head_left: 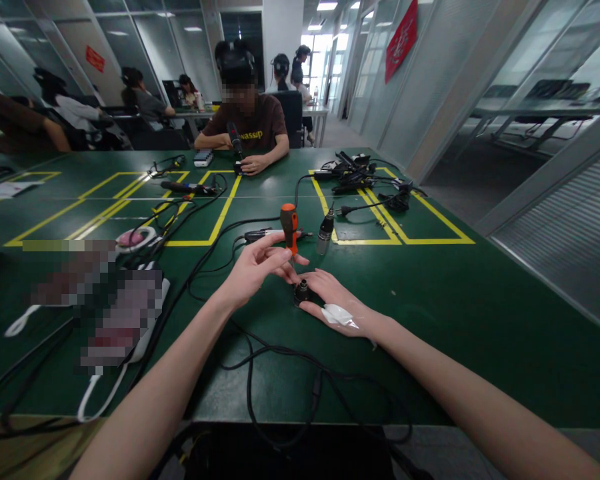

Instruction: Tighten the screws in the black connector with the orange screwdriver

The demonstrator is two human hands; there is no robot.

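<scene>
Nearest, below the screwdriver, thin black cables [317, 385] with a smooth rubbery sheath loop across the glossy dark green desk [480, 293]. Left of the screwdriver and nearer than it, two slab-shaped devices [125, 313], blurred out, lie with white cords [87, 397] running from them.

At the screwdriver's foot, the right hand [337, 300] lies low on the desk, a white dressing [339, 315] under clear film on its back. Its fingers grasp a squat, round black part [301, 293] with a brassy collar on top; the thumb is on the near side, the other fingers on the far side. The screwdriver [289, 223] itself stands nearly upright over this part, its plump handle orange and black. The left hand [253, 267] holds it from the left, thumb and fingers lightly closed about the lower handle and shaft; whether the tip touches the part is hidden.

Just behind the screwdriver lies a slim pen-shaped tool [263, 235]. To its right stands a small black-topped cylinder [325, 230] with a clear lower wall; its contents cannot be told.

Beyond the screwdriver, to the right, black corded tools [350, 170] heap across yellow tape outlines [440, 227]. Far beyond it, to the left, a co-worker [265, 127] grips a dark power tool [235, 139] beside a pale ridged box [203, 158], contents too small to tell.
</scene>
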